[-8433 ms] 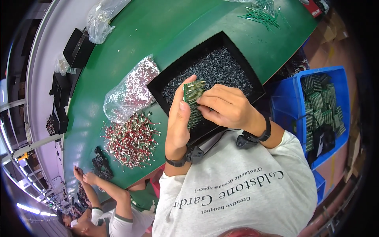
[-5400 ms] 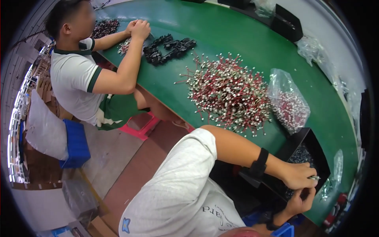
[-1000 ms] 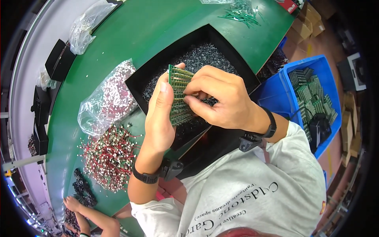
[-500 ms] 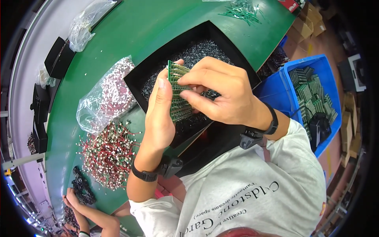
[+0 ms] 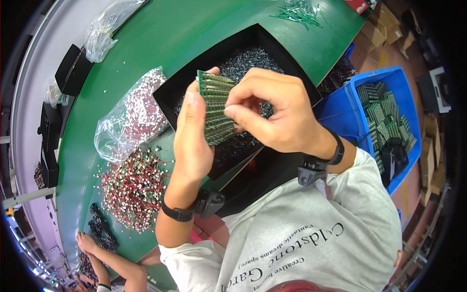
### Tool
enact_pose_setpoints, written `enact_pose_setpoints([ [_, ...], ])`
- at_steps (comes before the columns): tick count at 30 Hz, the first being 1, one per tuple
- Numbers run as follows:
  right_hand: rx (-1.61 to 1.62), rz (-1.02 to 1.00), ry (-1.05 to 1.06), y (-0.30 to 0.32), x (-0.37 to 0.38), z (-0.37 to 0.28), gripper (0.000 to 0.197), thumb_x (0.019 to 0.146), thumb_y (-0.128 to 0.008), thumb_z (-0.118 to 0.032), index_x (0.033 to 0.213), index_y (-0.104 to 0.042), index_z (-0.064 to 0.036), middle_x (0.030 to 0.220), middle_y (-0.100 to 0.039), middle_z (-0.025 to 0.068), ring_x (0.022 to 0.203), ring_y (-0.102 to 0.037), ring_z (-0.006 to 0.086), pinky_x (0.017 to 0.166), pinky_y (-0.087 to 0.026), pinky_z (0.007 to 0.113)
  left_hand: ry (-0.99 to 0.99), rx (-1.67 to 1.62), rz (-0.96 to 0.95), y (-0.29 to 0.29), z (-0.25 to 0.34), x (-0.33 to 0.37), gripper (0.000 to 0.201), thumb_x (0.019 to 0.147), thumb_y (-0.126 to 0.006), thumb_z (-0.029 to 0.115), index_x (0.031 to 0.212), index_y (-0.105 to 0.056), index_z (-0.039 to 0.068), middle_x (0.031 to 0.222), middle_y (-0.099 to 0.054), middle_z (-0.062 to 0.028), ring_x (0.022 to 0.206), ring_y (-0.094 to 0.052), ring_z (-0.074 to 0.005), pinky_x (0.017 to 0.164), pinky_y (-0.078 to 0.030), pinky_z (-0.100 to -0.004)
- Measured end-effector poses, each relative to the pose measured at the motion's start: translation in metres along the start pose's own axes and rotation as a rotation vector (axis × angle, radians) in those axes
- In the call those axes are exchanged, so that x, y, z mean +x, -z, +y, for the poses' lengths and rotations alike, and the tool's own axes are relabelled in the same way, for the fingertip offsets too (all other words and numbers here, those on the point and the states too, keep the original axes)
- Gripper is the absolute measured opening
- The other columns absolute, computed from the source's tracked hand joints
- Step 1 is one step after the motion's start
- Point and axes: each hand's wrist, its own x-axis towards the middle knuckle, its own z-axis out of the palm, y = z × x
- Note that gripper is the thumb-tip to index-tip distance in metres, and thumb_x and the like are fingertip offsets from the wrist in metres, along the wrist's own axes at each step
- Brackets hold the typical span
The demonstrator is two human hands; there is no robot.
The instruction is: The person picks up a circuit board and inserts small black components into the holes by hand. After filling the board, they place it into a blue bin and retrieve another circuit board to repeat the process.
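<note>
Hands meet above the black tray (image 5: pixel 170 95) on the green table (image 5: pixel 160 29). The left hand (image 5: pixel 192 138) grips a green circuit board (image 5: pixel 215 108), held upright over the tray's small dark parts (image 5: pixel 243 61). The right hand (image 5: pixel 272 114) is closed, its fingertips (image 5: pixel 232 113) pinched against the board's face. Left of the tray lie a clear bag of small parts (image 5: pixel 134 117) and a heap of red-wired pieces (image 5: pixel 131 187). Right of the tray stands a blue bin (image 5: pixel 340 114) holding more boards. Another person's hand (image 5: pixel 86 242) rests below the heap.
</note>
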Motion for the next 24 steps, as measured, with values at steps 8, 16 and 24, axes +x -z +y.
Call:
enact_pose_setpoints([
  [8,-0.201,0.037,0.286,-0.001,-0.003,0.0,0.027,0.072,-0.081,0.0,0.098,-0.075,-0.0028,0.084,-0.068,0.0105,0.07,-0.067,0.0215,0.06,-0.054,0.031,-0.009,-0.061,0.0,0.003,-0.003,0.003,0.069,0.107,-0.024,0.056,0.146,-0.04,0.001,0.121,-0.06,-0.0088,0.109,-0.06,-0.0171,0.095,-0.051,-0.0326],
  [16,-0.097,0.04,0.282,-0.018,-0.007,0.004,0.031,0.07,-0.08,0.002,0.101,-0.075,-0.0033,0.091,-0.07,0.0108,0.072,-0.067,0.0238,0.063,-0.055,0.032,-0.091,0.154,0.03,0.01,-0.009,0.001,0.066,0.109,-0.023,0.05,0.149,-0.037,0.0,0.122,-0.061,-0.011,0.112,-0.058,-0.019,0.1,-0.046,-0.034],
  [24,-0.062,0.049,0.267,-0.02,-0.007,0.003,0.024,0.07,-0.082,0.003,0.092,-0.071,-0.0008,0.088,-0.069,0.0116,0.073,-0.067,0.0249,0.063,-0.054,0.033,-0.1,0.202,0.009,0.009,-0.003,-0.001,0.058,0.109,-0.029,0.041,0.146,-0.04,-0.001,0.121,-0.062,-0.0116,0.112,-0.059,-0.0186,0.099,-0.045,-0.0329],
])
